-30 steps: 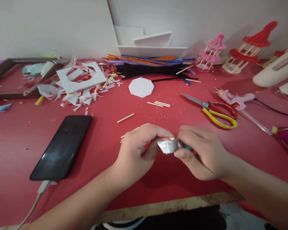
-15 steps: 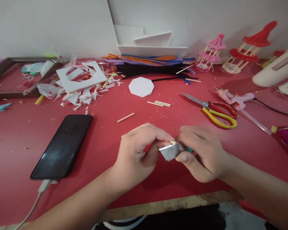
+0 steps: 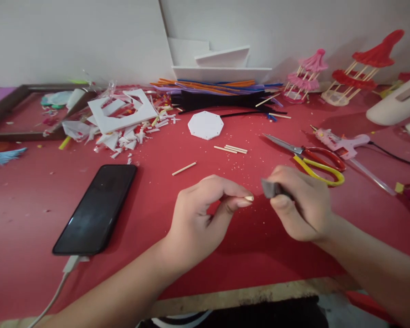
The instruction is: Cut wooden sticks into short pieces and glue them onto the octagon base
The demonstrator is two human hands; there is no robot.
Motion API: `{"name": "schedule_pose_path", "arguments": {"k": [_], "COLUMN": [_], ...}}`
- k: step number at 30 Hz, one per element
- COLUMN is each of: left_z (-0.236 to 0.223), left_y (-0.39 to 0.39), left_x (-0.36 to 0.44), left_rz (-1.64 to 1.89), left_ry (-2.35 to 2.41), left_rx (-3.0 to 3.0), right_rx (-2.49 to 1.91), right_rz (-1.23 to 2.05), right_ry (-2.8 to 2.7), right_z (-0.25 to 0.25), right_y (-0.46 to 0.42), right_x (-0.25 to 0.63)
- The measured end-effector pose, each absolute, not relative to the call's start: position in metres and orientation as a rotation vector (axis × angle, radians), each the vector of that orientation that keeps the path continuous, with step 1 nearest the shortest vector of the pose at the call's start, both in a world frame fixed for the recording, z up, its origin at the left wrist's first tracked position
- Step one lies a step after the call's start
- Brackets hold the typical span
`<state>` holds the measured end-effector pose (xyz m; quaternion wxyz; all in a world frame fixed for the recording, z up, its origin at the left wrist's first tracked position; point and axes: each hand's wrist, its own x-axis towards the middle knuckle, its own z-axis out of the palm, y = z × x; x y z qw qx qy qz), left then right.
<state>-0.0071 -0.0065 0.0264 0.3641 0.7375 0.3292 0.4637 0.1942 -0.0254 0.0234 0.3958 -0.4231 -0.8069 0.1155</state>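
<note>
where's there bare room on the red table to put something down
Mostly bare red tabletop, with specks, lies left of the phone, and between phone and left hand. Crowded: back left, under white scraps; right, where scissors and glue gun lie close together.

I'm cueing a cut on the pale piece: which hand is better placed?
Probably the right hand: it already grips the blade, held apart from the pale piece. The left hand is occupied, pinching that piece.

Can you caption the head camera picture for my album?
Left hand pinches a pale stick, right hand grips a grey blade, above a red table.
</note>
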Motion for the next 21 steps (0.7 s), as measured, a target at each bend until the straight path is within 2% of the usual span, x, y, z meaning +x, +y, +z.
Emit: {"name": "schedule_pose_path", "arguments": {"k": [21], "left_z": [0.0309], "left_y": [-0.0091], "left_x": [-0.0071], "left_rz": [1.03], "left_ry": [0.781], "left_rx": [1.954], "right_rx": [-0.936], "right_rz": [0.375], "right_ry": [-2.276], "right_z": [0.0285], "right_y": [-0.0278], "right_x": [0.1919]}}
